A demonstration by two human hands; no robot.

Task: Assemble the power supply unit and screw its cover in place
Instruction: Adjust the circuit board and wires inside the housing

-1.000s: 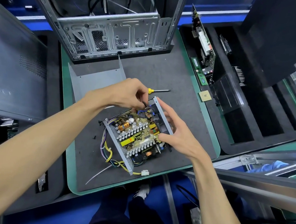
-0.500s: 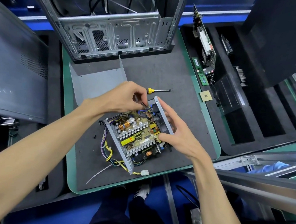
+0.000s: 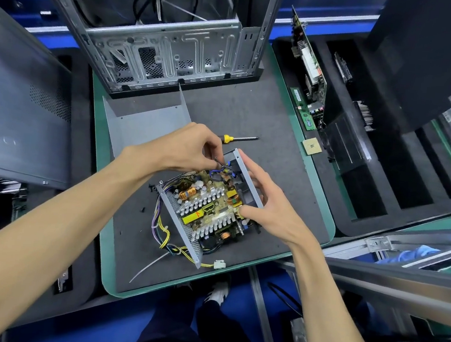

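While the right hand (image 3: 268, 203) clasps the open grey metal power supply (image 3: 209, 208) at centre frame, the left hand (image 3: 193, 150) has its grip pinched on thin dark wires (image 3: 220, 165).

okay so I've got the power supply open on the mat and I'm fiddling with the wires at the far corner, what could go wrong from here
1. The left hand pinches thin wires by the metal wall; they could get trapped or nicked there.
2. The right hand touches the bare board; pressing on it might bend parts.
3. The loose cable bundle trails outside the case and may snag when the cover goes on.
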